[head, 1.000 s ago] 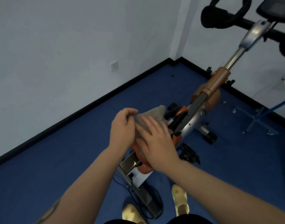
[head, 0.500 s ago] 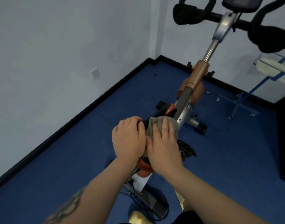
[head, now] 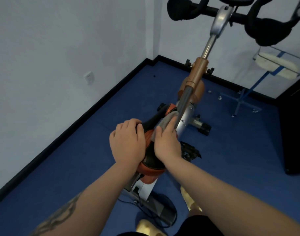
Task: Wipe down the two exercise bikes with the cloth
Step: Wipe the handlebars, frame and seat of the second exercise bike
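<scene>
Small gym room; exercise bike, blue floor

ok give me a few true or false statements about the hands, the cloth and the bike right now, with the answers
1. The right hand presses the grey cloth on the saddle. True.
2. The left hand holds the handlebars. False: it rests on the saddle, curled over its left edge.
3. The floor is blue. True.
4. The cloth lies on the floor. False: it is on the saddle under the right hand's fingers.
5. A wall socket sits left of the bike. True.
</scene>
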